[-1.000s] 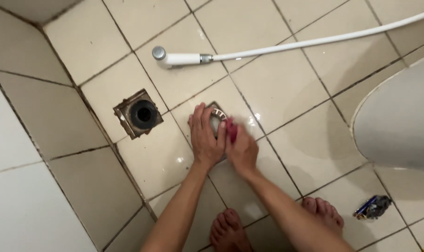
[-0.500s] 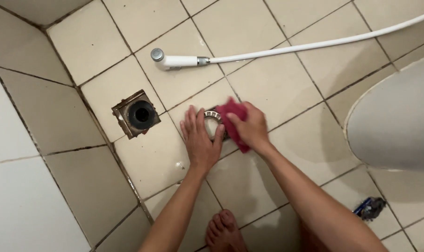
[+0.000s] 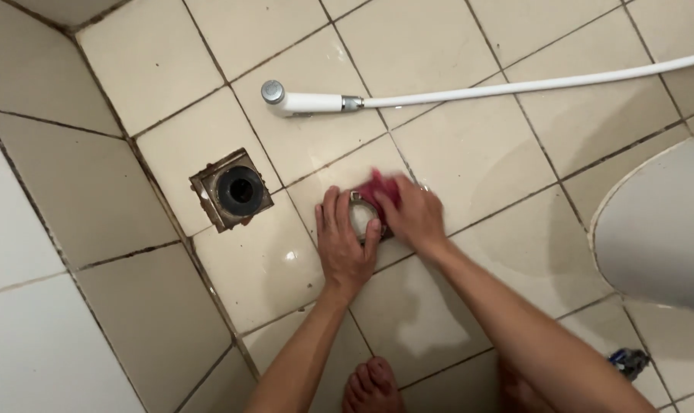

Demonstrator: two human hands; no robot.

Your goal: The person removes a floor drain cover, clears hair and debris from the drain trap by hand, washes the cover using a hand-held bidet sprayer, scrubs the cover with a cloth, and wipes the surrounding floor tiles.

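My left hand point(image 3: 345, 243) lies flat on the wet beige floor tiles, its fingers pressing down a round metal drain cover point(image 3: 360, 216). My right hand point(image 3: 412, 214) grips a red cloth point(image 3: 379, 186) and holds it against the cover's far side. The cover is mostly hidden under both hands. Left of them is the open floor drain point(image 3: 238, 189), a dark round hole in a rusty square frame.
A white hand sprayer point(image 3: 305, 101) lies on the tiles behind the hands, and its hose point(image 3: 561, 82) runs off to the right. A white toilet bowl point(image 3: 656, 229) fills the right edge. My bare toes point(image 3: 371, 386) show at the bottom. A small dark object point(image 3: 628, 361) lies bottom right.
My right hand with the red cloth has shifted over the cover, from its right side toward its far side. The left hand keeps pressing the cover down.
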